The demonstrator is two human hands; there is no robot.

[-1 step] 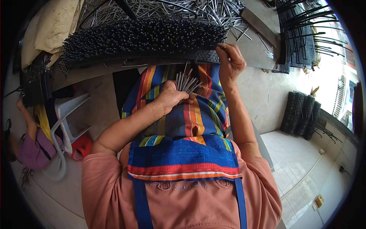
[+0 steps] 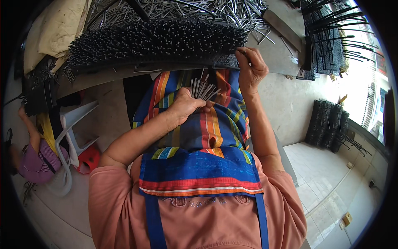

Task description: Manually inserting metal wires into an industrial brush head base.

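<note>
Left hand (image 2: 184,107): closed round a bundle of thin grey strips (image 2: 200,89), thumb pressing across their lower ends; the free ends fan toward 12 and 1 o'clock from the grip, above the striped apron (image 2: 199,170)
Right hand (image 2: 252,70): 2 o'clock from the bundle, at the 3 o'clock end of the black bristled panel (image 2: 157,41); fingers curled, thumb near forefinger; cannot tell whether the tips pinch a strip
Bristled panel: 11 o'clock from the bundle, apart from it; densely packed
Loose strips (image 2: 236,12): heaped at 12 o'clock, beyond the panel
Shirt trim (image 2: 209,202): glittery, at 6 o'clock; too small to read
Counts: one bundle, its strips overlapping too much to number; one panel; one apron, two blue straps; one white chair (image 2: 78,126) and one other person (image 2: 39,164) toward 9 o'clock
</note>
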